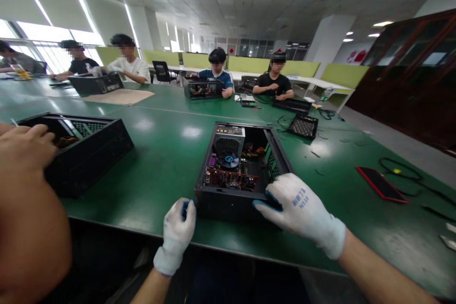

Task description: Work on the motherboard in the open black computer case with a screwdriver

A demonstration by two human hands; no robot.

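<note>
On the green worktop [167, 152] the open case [228, 205] lies with its long axis running away from the person, board and fan showing inside. At the case's near-left corner the left grip [177, 228] is clenched round the edge. At its near-right corner the right grip [295, 206] clasps the rim and lies further onto the case. Right of the case, well apart, lies a red phone [381, 184].

White knit gloves with blue fingertips cover the left hand [177, 228] and the right hand [297, 206] at lower centre, the right one printed in blue. The open rectangular black metal computer case [228, 206] shows a red circuit board [231, 179] and a blue-ringed black fan [229, 159]. The glossy table top [167, 152] is dark green, and the flat phone [381, 184] at right is red.
</note>
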